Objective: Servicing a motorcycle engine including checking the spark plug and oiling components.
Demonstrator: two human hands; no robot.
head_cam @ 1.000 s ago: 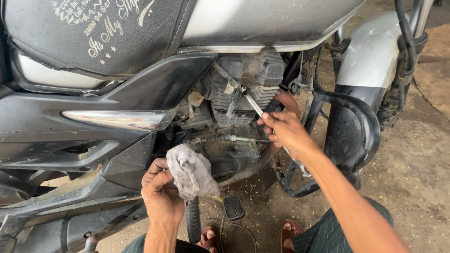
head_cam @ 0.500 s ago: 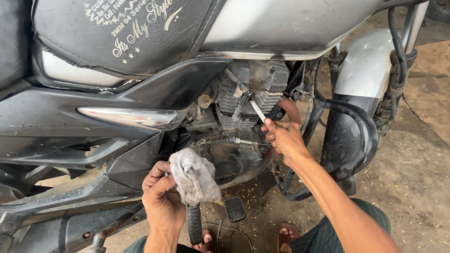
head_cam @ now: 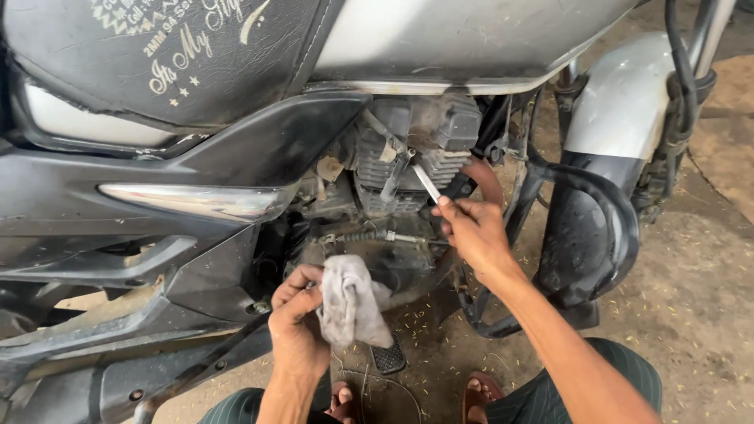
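Hands at the dusty grey motorcycle engine (head_cam: 412, 157), our left hand (head_cam: 298, 330) clutched a crumpled grey cloth rag (head_cam: 349, 302), our right hand (head_cam: 471, 232) fingers pinched a slim silver metal tool (head_cam: 426, 182) against the cylinder.

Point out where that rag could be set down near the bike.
Bare ground lies right of the black crash guard, and a smaller patch lies between the foot peg and the feet. Around the engine it is crowded: the right hand works there, and the left hand holds the rag.
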